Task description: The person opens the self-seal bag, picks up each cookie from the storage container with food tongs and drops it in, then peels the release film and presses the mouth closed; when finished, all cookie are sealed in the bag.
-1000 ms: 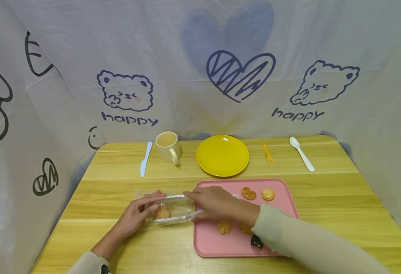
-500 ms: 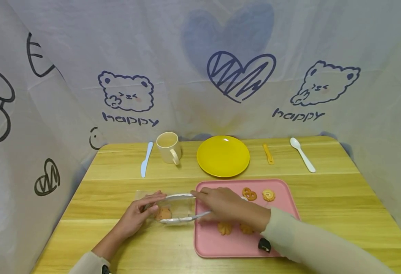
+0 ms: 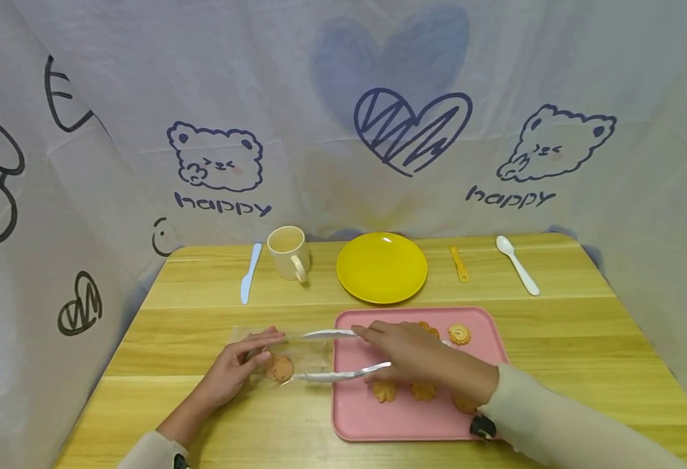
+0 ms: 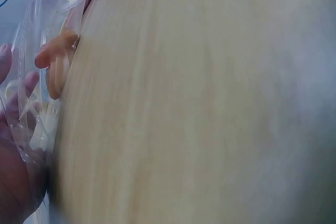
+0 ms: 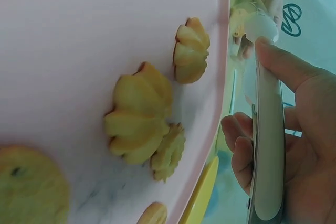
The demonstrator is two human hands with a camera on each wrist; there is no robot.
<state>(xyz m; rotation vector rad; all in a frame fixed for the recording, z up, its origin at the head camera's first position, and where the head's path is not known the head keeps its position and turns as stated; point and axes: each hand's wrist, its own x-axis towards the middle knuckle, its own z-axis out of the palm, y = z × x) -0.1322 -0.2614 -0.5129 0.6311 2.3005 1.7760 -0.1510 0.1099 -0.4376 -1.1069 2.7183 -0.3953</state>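
Observation:
My left hand (image 3: 232,368) holds a clear plastic bag (image 3: 314,357) on the table, left of the pink tray (image 3: 402,425). Inside the bag lies a speckled round cookie (image 3: 281,368), close to the left thumb. In the right hand (image 3: 410,352) is a pair of tongs (image 3: 346,376), its white handle (image 5: 269,150) plain in the right wrist view. The two arms of the tongs stand apart with nothing between them, their ends by the bag's right side. Beneath and around that hand, flower-shaped cookies (image 3: 385,391) lie on the tray.
Behind the tray stands a yellow plate (image 3: 381,267), with a cream mug (image 3: 288,252) and a light blue knife (image 3: 251,273) to its left. A small orange utensil (image 3: 459,264) and a white spoon (image 3: 518,265) lie on the right. A swirled cookie (image 3: 459,334) sits near the tray's back corner.
The right hand has moved right with the tongs, drawing their ends away from the cookie, and the arms have spread. My left hand stays on the bag; the cookie remains inside.

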